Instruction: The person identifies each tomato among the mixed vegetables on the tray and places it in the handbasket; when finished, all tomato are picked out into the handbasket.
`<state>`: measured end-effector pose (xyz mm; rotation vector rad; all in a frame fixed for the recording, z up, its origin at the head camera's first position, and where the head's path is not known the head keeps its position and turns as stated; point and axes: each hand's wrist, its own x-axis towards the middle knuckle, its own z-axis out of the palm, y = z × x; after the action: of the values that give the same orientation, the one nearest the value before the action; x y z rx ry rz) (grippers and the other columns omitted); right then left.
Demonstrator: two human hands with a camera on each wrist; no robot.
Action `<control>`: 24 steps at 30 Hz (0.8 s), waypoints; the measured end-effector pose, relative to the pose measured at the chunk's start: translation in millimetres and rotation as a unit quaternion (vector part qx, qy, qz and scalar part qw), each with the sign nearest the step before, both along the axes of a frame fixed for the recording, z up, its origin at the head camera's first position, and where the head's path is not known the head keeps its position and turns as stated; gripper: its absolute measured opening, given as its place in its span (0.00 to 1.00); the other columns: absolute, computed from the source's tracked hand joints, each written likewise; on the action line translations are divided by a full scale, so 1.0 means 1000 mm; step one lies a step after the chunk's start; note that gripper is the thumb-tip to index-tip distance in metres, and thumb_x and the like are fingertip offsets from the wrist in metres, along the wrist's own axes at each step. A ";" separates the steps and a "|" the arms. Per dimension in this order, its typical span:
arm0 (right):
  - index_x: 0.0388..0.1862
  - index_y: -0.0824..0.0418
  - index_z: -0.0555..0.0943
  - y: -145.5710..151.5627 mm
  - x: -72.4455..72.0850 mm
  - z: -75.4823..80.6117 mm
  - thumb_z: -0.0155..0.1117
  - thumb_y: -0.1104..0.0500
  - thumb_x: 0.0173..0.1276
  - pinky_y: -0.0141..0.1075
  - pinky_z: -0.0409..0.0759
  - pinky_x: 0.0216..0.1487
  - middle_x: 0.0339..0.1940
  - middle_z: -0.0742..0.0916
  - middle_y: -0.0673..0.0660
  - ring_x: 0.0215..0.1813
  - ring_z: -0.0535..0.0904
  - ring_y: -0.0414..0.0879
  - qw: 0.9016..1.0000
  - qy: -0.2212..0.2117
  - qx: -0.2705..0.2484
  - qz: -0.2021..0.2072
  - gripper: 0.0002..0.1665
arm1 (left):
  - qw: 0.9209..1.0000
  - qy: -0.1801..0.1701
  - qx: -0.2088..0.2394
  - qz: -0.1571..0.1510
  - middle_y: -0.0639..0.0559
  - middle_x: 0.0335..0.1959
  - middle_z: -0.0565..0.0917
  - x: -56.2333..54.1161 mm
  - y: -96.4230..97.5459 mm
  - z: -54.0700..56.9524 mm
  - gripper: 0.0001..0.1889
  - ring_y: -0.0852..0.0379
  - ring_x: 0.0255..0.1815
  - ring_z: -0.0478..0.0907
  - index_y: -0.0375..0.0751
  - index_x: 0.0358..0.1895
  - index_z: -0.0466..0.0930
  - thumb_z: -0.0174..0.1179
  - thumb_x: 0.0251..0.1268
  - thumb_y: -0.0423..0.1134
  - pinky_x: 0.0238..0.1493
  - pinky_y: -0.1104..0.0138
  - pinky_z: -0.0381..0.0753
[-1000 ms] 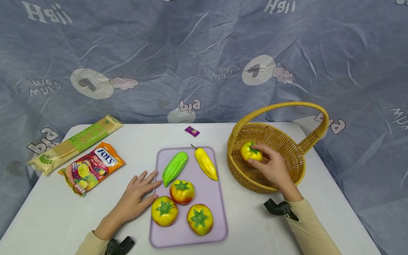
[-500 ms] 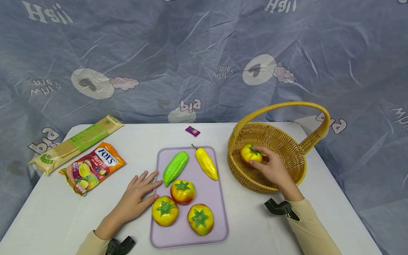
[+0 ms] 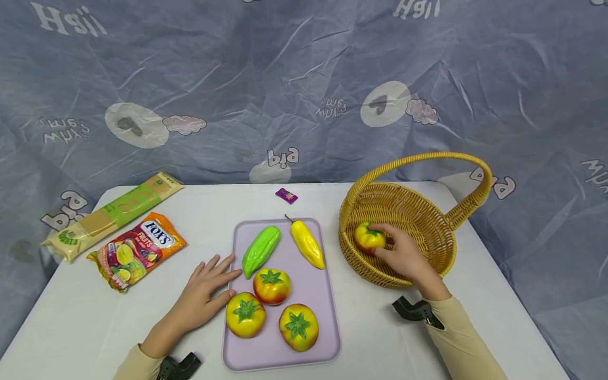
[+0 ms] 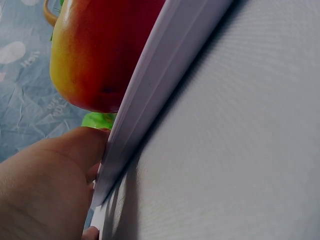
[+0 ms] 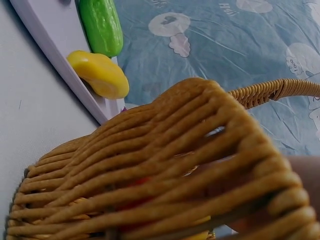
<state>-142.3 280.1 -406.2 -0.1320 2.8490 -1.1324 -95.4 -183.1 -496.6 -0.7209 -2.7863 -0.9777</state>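
Inside the wicker basket (image 3: 396, 274), my right hand (image 3: 404, 253) pinches a yellow-and-red tomato (image 3: 369, 238) with a green calyx, close to the left wall. The basket's weave hides most of that hand in the right wrist view. My left hand (image 3: 204, 293) lies with spread fingers at the left edge of the lilac tray (image 3: 330, 338), its thumb beside a tomato (image 3: 245, 315). Two more tomatoes, one upper (image 3: 272, 286) and one lower right (image 3: 298, 327), lie on the tray. Behind them are a green bumpy vegetable (image 3: 261, 250) and a yellow pepper (image 3: 307, 244).
A candy bag (image 3: 138, 252) and a long green-and-tan packet (image 3: 114, 215) lie on the left of the white table (image 3: 380, 338). A small purple wrapped sweet (image 3: 286, 195) sits behind the tray. The basket's tall handle (image 3: 423, 156) arches over its opening.
My right hand has moved slightly down and left within the basket, carrying the tomato, which has tilted a little. My left hand and the tray's contents stay put.
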 end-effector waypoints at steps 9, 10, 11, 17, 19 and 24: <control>0.66 0.64 0.77 -0.002 -0.001 0.001 0.70 0.70 0.64 0.62 0.80 0.63 0.67 0.78 0.73 0.65 0.77 0.72 1.000 0.025 -0.002 0.017 0.30 | 1.000 0.000 -0.003 0.001 0.43 0.76 0.72 0.000 0.000 0.001 0.21 0.27 0.77 0.61 0.52 0.63 0.83 0.65 0.67 0.45 0.71 0.26 0.51; 0.65 0.64 0.77 -0.003 -0.001 0.000 0.71 0.70 0.63 0.62 0.80 0.63 0.67 0.79 0.73 0.65 0.77 0.72 0.999 0.028 0.000 0.020 0.30 | 1.000 0.000 -0.003 0.001 0.43 0.76 0.72 0.000 0.000 0.001 0.21 0.27 0.77 0.61 0.52 0.63 0.83 0.65 0.67 0.45 0.71 0.26 0.51; 0.65 0.64 0.77 -0.003 -0.001 0.000 0.71 0.71 0.63 0.62 0.80 0.63 0.67 0.79 0.73 0.65 0.78 0.72 0.999 0.029 0.001 0.021 0.30 | 1.000 0.000 -0.003 0.001 0.43 0.76 0.72 0.000 0.000 0.001 0.21 0.27 0.77 0.61 0.52 0.63 0.83 0.65 0.67 0.45 0.71 0.26 0.52; 0.64 0.62 0.78 -0.003 0.000 0.002 0.72 0.70 0.63 0.60 0.82 0.61 0.67 0.79 0.72 0.63 0.79 0.72 1.000 0.023 0.002 0.020 0.29 | 1.000 0.002 -0.001 0.000 0.43 0.76 0.72 0.000 -0.001 0.001 0.21 0.27 0.77 0.62 0.52 0.63 0.83 0.65 0.67 0.45 0.71 0.26 0.52; 0.64 0.62 0.79 -0.003 -0.001 0.002 0.71 0.68 0.65 0.60 0.82 0.60 0.67 0.80 0.71 0.63 0.79 0.71 1.000 0.021 0.001 0.021 0.28 | 1.000 0.002 0.000 0.000 0.43 0.76 0.72 0.000 -0.001 0.001 0.21 0.27 0.77 0.61 0.52 0.63 0.83 0.66 0.67 0.45 0.71 0.26 0.51; 0.63 0.62 0.79 -0.002 0.000 0.002 0.69 0.65 0.68 0.59 0.82 0.60 0.66 0.80 0.70 0.63 0.79 0.71 0.999 0.020 0.002 0.026 0.25 | 1.000 0.000 0.003 -0.001 0.43 0.76 0.72 0.000 0.000 0.001 0.21 0.27 0.77 0.61 0.52 0.63 0.83 0.66 0.67 0.45 0.71 0.26 0.51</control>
<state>-142.7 277.7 -403.8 -0.2304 2.8628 -1.1270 -95.1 -183.1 -495.6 -0.7229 -2.7824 -0.9870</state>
